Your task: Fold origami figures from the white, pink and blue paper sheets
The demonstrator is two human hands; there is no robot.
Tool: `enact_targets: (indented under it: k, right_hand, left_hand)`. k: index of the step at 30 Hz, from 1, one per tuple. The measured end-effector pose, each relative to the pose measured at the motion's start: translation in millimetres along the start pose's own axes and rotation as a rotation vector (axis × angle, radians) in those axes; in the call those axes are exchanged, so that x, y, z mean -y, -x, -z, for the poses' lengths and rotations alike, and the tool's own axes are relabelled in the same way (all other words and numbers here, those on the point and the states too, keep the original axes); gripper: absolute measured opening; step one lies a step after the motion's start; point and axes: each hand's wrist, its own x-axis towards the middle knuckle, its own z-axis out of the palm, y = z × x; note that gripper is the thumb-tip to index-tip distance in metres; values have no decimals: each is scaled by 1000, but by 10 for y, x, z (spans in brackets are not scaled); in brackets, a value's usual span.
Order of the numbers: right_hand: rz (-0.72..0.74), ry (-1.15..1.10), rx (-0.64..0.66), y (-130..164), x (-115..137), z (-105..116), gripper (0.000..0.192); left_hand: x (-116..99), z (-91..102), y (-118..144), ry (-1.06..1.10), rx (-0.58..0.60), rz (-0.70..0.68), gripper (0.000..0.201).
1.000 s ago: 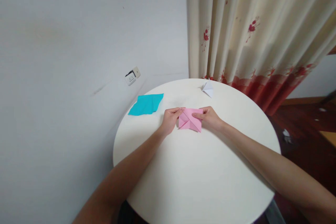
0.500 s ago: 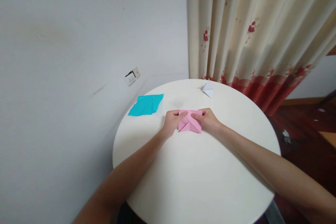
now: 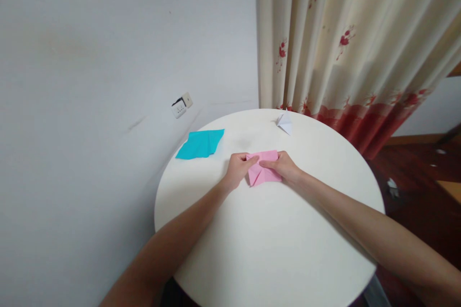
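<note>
A folded pink sheet of paper (image 3: 265,175) is held between my two hands over the middle of the round table. My left hand (image 3: 238,168) grips its left edge, thumb lying on top and fingers underneath. On the opposite side, my right hand (image 3: 284,166) pinches the paper with its thumb stretched across the upper face. Creases and flaps show on the near part of the paper. The fingers beneath it are mostly hidden.
The white round table (image 3: 273,240) stands against a wall with a socket (image 3: 179,109). A creased blue sheet of paper (image 3: 201,144) lies at the table's left, and a folded white paper (image 3: 285,123) at the back. A patterned curtain (image 3: 317,57) hangs behind.
The pink paper has turned slightly, its near edge shifting right and down. My right thumb has slid a little left and lower across it. My left hand has barely moved.
</note>
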Motion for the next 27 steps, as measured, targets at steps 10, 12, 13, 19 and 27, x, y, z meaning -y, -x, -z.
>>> enact_targets:
  k: [10,12,13,19,27]
  right_hand:
    - [-78,-13,12,75,90,-13,26]
    - [-96,6,0,75,85,13,24]
    - [-105,15,-10,72,81,27,23]
    - [-100,15,-33,45,92,68,23]
    - [-99,59,-9,24,83,40,20]
  left_hand:
    - [-144,195,-108,-110,8,-100,41]
    - [-147,307,-174,-88,-60,-100,40]
    - [-141,363,-207,-63,-107,-98,41]
    - [-125,392,-211,72,22,-28,48]
    - [-98,135,-46,-60,380,-104,37]
